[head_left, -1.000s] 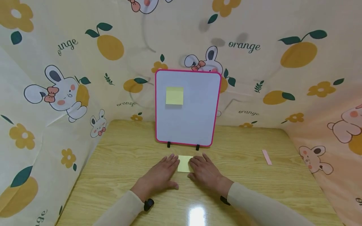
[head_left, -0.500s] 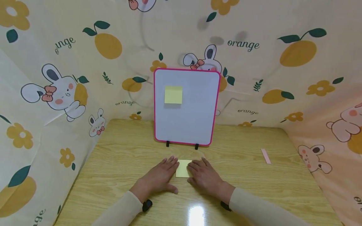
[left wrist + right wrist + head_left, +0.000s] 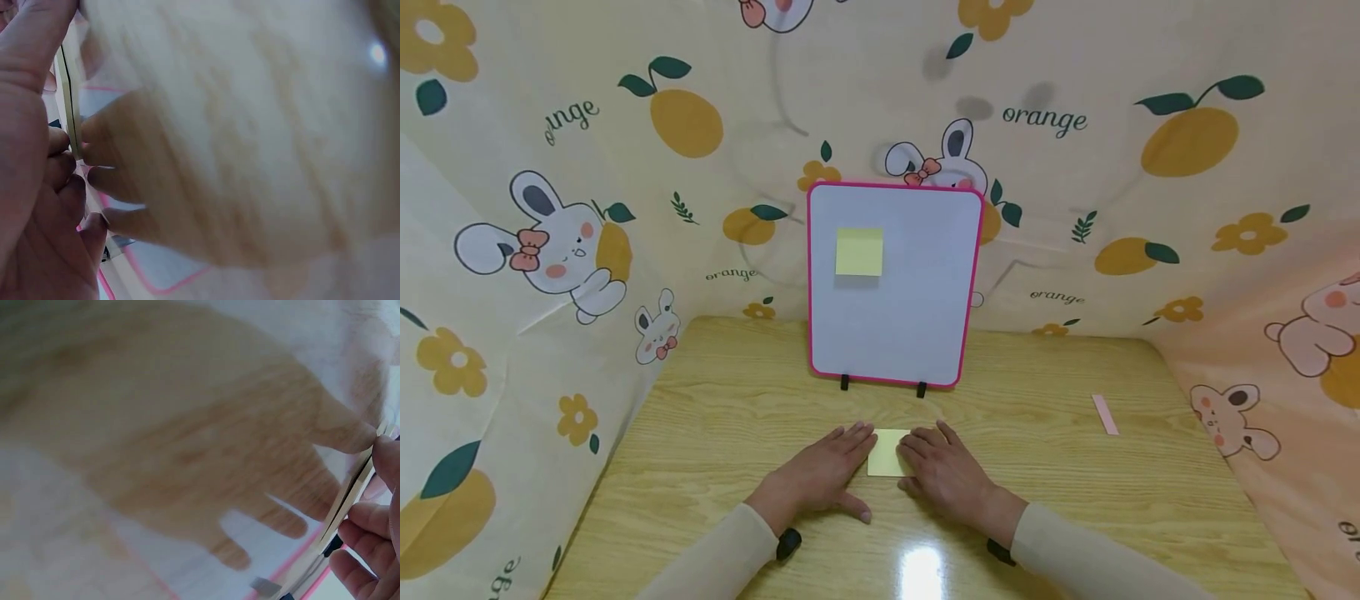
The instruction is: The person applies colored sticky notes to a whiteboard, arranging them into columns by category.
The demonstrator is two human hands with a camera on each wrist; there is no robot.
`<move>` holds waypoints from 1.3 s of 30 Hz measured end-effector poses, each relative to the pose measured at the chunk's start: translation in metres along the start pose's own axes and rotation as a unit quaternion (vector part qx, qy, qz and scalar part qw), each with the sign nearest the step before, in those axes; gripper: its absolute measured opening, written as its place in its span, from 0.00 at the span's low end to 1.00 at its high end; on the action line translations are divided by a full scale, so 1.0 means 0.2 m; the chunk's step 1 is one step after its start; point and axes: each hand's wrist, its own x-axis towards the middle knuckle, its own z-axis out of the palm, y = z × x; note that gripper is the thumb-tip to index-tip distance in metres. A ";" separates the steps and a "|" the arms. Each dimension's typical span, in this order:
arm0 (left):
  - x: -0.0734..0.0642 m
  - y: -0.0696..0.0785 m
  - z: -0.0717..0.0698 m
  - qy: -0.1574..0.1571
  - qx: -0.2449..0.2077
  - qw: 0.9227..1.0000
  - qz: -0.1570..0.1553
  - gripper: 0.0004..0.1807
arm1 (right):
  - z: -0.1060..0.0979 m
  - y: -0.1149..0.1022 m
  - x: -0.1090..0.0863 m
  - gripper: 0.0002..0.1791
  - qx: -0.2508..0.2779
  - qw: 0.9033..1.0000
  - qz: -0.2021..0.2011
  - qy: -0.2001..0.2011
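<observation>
A pale yellow sticky note lies flat on the wooden table, between my two hands. My left hand rests palm down with straight fingers, its fingertips right at the note's left edge and the thumb spread toward me. On the other side, my right hand lies with its fingers over the note's right part, hiding that edge; its thumb stays near the lower right corner. In the left wrist view the left hand shows beside its reflection in the glossy tabletop. The right wrist view has the right hand at its right edge.
A white board with a pink frame stands on black feet behind the hands. Another yellow sticky note is on its upper left. A pink paper strip lies at the right of the table. Printed cloth encloses the back and sides.
The yellow note on the table and both hands have slid a little toward me, mostly in the first half second. The head view has shifted slightly.
</observation>
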 end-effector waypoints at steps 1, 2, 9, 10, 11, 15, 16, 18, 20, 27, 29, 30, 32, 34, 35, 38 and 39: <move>0.00 0.00 0.00 -0.001 -0.001 1.000 -0.001 0.67 | 0.00 0.00 0.00 0.30 -0.002 1.000 0.000 0.002; 0.00 0.00 0.00 -0.001 -0.001 1.000 -0.001 0.67 | 0.00 0.00 0.00 0.29 -0.004 1.000 0.000 0.005; -0.01 0.01 0.00 0.003 0.000 1.000 0.000 0.66 | 0.01 0.01 0.02 0.26 -0.006 0.999 -0.004 0.037; -0.01 0.01 0.00 0.004 0.000 1.000 0.000 0.66 | 0.01 0.01 0.02 0.26 -0.005 0.999 -0.005 0.038; 0.00 0.01 0.00 0.004 -0.001 1.000 0.000 0.66 | 0.01 0.01 0.02 0.26 -0.003 0.999 -0.006 0.036; 0.00 0.01 0.00 0.002 -0.008 1.000 -0.002 0.66 | 0.01 0.02 0.03 0.26 0.005 1.000 -0.003 0.025; 0.00 0.01 0.00 0.002 -0.010 1.000 -0.002 0.66 | 0.01 0.02 0.03 0.27 0.007 1.000 -0.001 0.023; 0.00 0.01 0.00 0.000 -0.014 1.000 -0.004 0.66 | 0.01 0.02 0.04 0.26 0.013 1.000 0.000 0.022; 0.00 0.00 0.00 0.000 -0.017 1.000 -0.005 0.66 | 0.01 0.02 0.04 0.26 0.019 0.999 0.002 0.026; 0.00 0.00 0.00 -0.001 -0.023 1.000 -0.008 0.66 | 0.01 0.02 0.05 0.23 0.032 0.999 0.010 0.037; 0.00 0.00 0.00 -0.002 -0.022 1.000 -0.007 0.66 | 0.01 0.02 0.06 0.23 0.033 0.999 0.011 0.039; 0.00 0.00 0.00 -0.002 -0.022 1.000 -0.007 0.66 | 0.01 0.02 0.06 0.23 0.033 0.999 0.011 0.039; 0.00 0.00 0.00 -0.003 -0.021 1.000 -0.007 0.66 | 0.01 0.02 0.06 0.23 0.032 0.999 0.011 0.041; 0.00 0.00 0.00 -0.006 -0.020 1.000 -0.008 0.66 | 0.00 0.02 0.06 0.23 0.031 0.999 0.010 0.040; 0.00 0.00 0.00 -0.006 -0.020 1.000 -0.008 0.66 | 0.00 0.02 0.06 0.23 0.031 0.999 0.010 0.039; 0.00 0.00 0.00 -0.008 -0.020 1.000 -0.008 0.66 | 0.00 0.02 0.06 0.23 0.035 0.999 0.009 0.034; 0.00 0.00 0.00 -0.008 -0.020 1.000 -0.008 0.66 | 0.00 0.03 0.06 0.23 0.035 0.999 0.009 0.033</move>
